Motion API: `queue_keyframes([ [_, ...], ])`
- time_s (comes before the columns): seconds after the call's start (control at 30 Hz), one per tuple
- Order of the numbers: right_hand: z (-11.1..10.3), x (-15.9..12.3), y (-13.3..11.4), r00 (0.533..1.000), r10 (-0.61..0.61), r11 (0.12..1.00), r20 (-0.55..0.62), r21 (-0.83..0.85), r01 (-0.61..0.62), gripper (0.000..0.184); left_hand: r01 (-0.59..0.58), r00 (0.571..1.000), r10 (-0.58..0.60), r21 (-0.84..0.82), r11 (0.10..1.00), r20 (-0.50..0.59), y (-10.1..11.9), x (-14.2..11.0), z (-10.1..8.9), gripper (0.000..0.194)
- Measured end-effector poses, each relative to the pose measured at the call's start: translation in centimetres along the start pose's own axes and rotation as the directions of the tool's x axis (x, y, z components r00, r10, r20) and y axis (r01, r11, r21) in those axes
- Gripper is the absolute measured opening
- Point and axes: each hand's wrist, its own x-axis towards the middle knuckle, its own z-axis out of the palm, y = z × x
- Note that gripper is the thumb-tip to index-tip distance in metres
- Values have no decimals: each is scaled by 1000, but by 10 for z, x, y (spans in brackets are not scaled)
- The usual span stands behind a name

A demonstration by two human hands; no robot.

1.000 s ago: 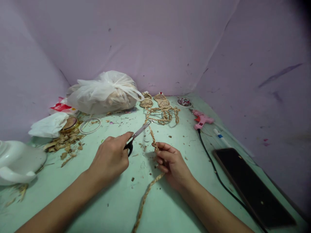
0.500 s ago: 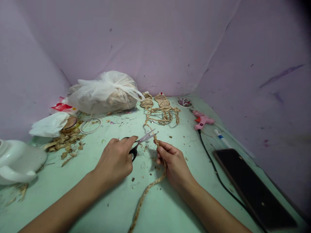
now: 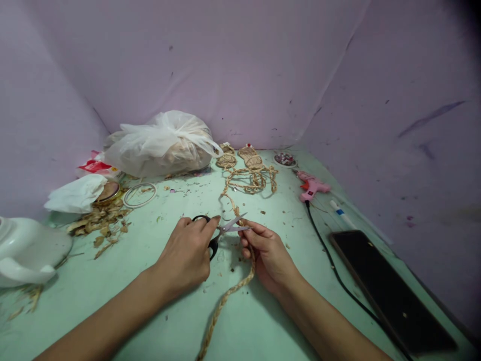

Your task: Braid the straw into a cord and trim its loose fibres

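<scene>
Black-handled scissors [image 3: 226, 229] are in my left hand [image 3: 188, 250], its fingers closed round the handles. The blades stand apart, their tips close to my right fingertips. My right hand [image 3: 268, 250] is closed on a braided straw cord [image 3: 225, 301], pinching it between thumb and fingers. One part of the cord runs down to the bottom edge of the view. Beyond the blades a thinner part leads up to a loose coil of the cord [image 3: 250, 180]. Behind the coil lie two small woven straw sandals [image 3: 250, 156], one with a red bead on it.
A full white plastic bag [image 3: 165, 145] sits at the back left, with dry plant scraps [image 3: 99, 218] and a white ring [image 3: 140, 195] before it. At right are a pink glue gun [image 3: 313, 186], a marker [image 3: 342, 213] and a black phone [image 3: 391, 291]. A white jug-like container [image 3: 30, 250] stands far left.
My left hand has moved the scissors slightly right and nearer to me, so the blades are now by my right fingertips. My right hand has barely moved.
</scene>
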Motion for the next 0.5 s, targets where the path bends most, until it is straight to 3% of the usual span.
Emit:
queue_keyframes([
  [0.5, 3, -3, 0, 999, -39, 997, 32, -58, 41, 19, 38, 996, -42, 55, 998, 74, 0, 0, -1, 62],
])
